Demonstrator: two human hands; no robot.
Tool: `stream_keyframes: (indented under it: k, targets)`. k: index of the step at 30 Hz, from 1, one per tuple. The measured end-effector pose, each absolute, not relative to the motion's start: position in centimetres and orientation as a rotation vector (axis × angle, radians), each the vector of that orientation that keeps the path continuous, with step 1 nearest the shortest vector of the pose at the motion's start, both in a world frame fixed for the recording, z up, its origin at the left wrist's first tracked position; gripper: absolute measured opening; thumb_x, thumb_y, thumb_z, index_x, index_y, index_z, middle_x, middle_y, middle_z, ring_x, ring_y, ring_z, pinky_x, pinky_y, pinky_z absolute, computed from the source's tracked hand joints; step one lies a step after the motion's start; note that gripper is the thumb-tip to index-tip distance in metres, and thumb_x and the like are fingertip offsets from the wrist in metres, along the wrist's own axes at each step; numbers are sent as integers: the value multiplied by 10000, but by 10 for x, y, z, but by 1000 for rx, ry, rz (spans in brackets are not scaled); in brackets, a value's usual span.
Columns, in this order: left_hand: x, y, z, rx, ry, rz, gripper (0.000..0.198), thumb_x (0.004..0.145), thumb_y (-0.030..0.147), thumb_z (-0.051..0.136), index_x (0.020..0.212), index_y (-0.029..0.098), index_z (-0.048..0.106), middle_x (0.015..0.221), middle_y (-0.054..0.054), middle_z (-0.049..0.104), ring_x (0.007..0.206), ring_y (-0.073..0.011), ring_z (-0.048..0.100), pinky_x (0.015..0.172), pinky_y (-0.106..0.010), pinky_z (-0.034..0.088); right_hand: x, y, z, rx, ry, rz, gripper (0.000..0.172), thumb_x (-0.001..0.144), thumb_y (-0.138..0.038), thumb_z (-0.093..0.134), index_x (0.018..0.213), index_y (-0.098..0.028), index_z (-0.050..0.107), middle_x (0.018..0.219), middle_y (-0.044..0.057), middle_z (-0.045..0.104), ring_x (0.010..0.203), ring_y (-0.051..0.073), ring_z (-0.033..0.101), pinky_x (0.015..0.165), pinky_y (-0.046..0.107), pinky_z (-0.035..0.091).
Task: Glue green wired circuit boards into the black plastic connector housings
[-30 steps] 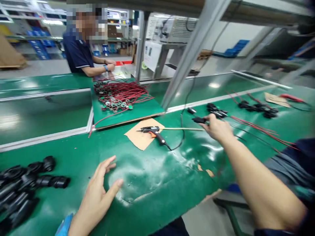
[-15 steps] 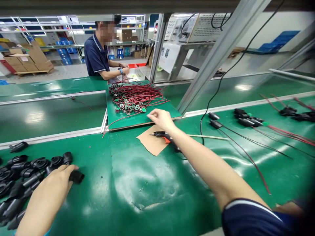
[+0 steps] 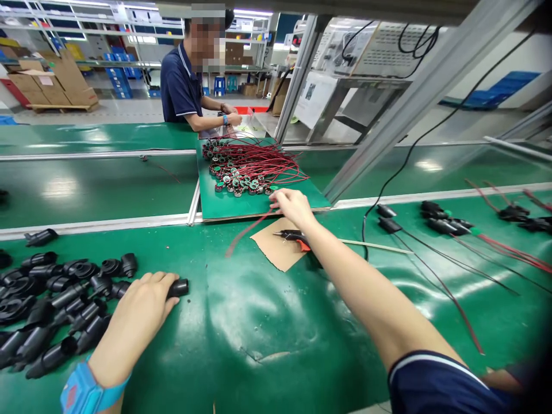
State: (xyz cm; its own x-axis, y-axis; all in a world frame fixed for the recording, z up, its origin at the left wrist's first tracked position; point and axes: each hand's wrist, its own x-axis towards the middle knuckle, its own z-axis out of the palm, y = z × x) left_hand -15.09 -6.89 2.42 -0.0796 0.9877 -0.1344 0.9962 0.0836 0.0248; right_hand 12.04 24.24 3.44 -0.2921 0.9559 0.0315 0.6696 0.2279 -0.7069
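My left hand (image 3: 146, 305) is closed around a black plastic fitting (image 3: 180, 287), whose open end points right, low over the green bench. Beside it lies a pile of similar black fittings (image 3: 86, 313). At the front edge of the green board (image 3: 241, 209), my right hand (image 3: 291, 206) pinches a small wired part; its red wire (image 3: 245, 233) trails down to the left, smeared by motion. The part's body is mostly hidden by my fingers. Several small round metal parts with red wires (image 3: 245, 181) are heaped on the board behind that hand.
A glue gun (image 3: 293, 235) with a glue stick rests on a cardboard piece (image 3: 276, 259) under my right forearm. Black fittings with wires (image 3: 446, 221) lie at right, past a hanging black cable (image 3: 388, 178). A metal post (image 3: 414, 86) slants across. A co-worker (image 3: 183, 86) stands opposite.
My left hand has moved right, carrying the black fitting away from the pile. My right hand has lifted the wired part off the heap, and its red wire has swung along. The view has shifted slightly.
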Motion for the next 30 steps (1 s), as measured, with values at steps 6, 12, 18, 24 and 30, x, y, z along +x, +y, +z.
stream_keyframes:
  k: [6, 12, 18, 24, 30]
  targets:
    - [-142, -66, 18, 2053, 2143, -32, 333, 954, 223, 596, 1279, 204, 669, 1225, -133, 691, 1051, -329, 689, 922, -472, 536, 133, 258, 50, -1665, -1902, 994, 379, 995, -374, 639, 1311, -168, 601, 1279, 101, 640, 1069, 228, 668, 897, 438, 591]
    - [-138, -62, 20, 2040, 2042, 253, 243, 990, 301, 544, 1202, 218, 631, 1130, -99, 708, 1015, -308, 691, 893, -455, 529, 123, 250, 74, -1685, -2060, 714, 296, 984, -357, 652, 1193, -148, 666, 1188, 93, 684, 1050, 226, 671, 914, 427, 567]
    - [-110, -64, 31, 1772, 1863, 723, 303, 993, 511, 507, 1130, 242, 513, 1039, -57, 675, 912, -261, 678, 786, -374, 500, 157, 160, 109, -1419, -2319, 498, 201, 936, -343, 660, 983, -209, 802, 913, 69, 778, 878, 227, 682, 792, 309, 468]
    - [-61, -65, 25, 1311, 1458, 879, 312, 994, 526, 521, 1067, 225, 484, 923, -22, 622, 815, -184, 586, 762, -322, 441, 182, 67, 90, -935, -2286, 1011, 234, 1021, -385, 552, 1030, -190, 681, 834, 31, 717, 699, 148, 647, 650, 251, 484]
    - [-41, -60, 15, 872, 914, 973, 486, 920, 602, 633, 1082, 145, 646, 947, -79, 694, 627, -104, 521, 581, -250, 369, 170, 30, 62, -683, -2235, 1239, 136, 1055, -296, 503, 1077, -221, 614, 888, 15, 651, 729, 122, 591, 673, 252, 467]
